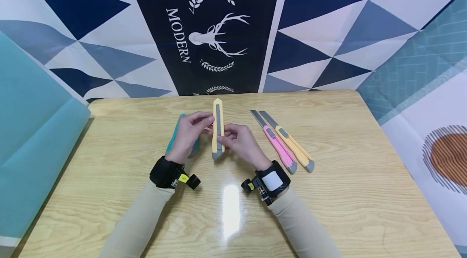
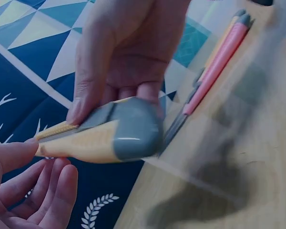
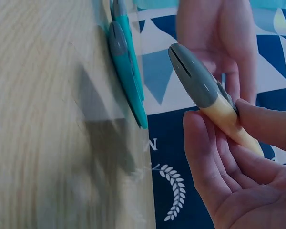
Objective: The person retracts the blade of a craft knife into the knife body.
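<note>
Both hands hold one yellow utility knife [image 1: 218, 126] upright above the middle of the table. No blade shows past its pointed top end, and a grey cap [image 3: 188, 71] forms the other end. My left hand [image 1: 191, 130] pinches the upper part between thumb and fingers. Lower down, my right hand [image 1: 242, 140] grips the body, its thumb at the grey slider and its fingers behind. Two turquoise utility knives [image 3: 126, 71] lie on the table, partly hidden below the left hand in the head view.
Right of the hands, a pink utility knife [image 1: 279, 148] and a second yellow utility knife [image 1: 294, 144] lie side by side on the wooden table [image 1: 346, 193], blades extended toward the back. A patterned cloth [image 1: 310, 26] rises behind the table's far edge.
</note>
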Demonstrator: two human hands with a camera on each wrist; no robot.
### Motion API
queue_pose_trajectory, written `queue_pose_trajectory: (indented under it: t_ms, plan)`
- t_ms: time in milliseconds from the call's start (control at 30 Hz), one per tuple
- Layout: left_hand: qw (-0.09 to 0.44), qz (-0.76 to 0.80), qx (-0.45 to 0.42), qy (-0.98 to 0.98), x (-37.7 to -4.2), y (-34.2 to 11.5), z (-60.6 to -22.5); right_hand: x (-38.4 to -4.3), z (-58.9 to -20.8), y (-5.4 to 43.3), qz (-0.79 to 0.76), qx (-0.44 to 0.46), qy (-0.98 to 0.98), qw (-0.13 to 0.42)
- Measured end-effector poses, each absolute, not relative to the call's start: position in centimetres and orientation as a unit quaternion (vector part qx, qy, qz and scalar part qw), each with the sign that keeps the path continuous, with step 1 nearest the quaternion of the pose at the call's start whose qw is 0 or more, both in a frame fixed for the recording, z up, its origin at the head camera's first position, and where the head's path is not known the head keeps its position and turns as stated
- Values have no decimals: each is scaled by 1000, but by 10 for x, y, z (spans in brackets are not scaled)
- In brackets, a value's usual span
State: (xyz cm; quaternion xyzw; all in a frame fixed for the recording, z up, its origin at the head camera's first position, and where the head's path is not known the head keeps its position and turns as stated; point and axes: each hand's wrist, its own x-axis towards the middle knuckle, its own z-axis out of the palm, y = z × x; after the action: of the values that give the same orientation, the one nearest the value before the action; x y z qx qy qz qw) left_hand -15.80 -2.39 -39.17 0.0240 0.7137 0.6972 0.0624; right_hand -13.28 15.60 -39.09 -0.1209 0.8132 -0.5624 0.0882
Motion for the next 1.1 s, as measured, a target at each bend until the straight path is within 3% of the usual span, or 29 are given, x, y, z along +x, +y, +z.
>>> queue_pose_trajectory:
  t_ms: [567,1100]
  plan:
    - [86,644,7,760,-183,-31,-396,-134,-401,150,-528,-86,838,108]
    - [89,454,48,885,-211,-26,-396,-135,-403,153,-509,-101,847,113]
